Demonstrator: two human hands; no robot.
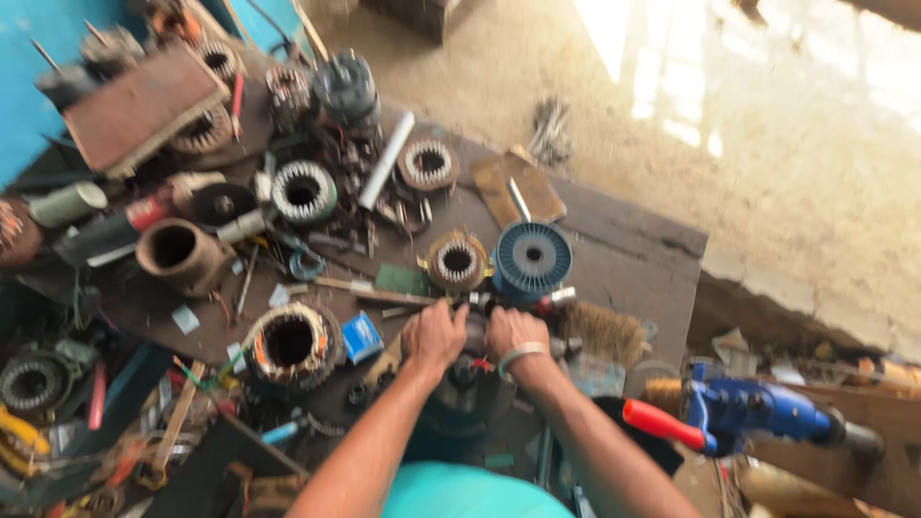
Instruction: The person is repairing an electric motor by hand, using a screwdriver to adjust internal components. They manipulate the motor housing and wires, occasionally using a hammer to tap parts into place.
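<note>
Both our hands are down at the near edge of the workbench (633, 259), roughly 6 o'clock in the head view. Left hand (434, 336) and right hand (513, 333) sit side by side, fingers curled over a dark round motor part (459, 388) held between them and our body. Frame is motion-blurred, so we can't tell whether either hand is truly clamped on it or just resting on top; the fingers look closed down rather than spread.

Progress, as a judgement: the part is in hand but nothing visibly comes apart or goes together. No tool is in either hand. We'd call it early or mid-handling, with the actual work on the piece not yet shown.

Around the hands:
- 12 o'clock of the left hand, just beyond the fingertips: a small copper-wound stator (457, 260).
- 1 o'clock of the right hand: a blue ribbed round cover (532, 256), beside that stator.
- 3 o'clock of the right hand: a bristly brush (604, 331), near.
- 9 o'clock of the left hand: a larger wound stator (292, 343), with a small blue box (362, 337) between it and the hand.
- 4 o'clock, well apart: a blue power drill with red handle (743, 412), untouched.
</note>
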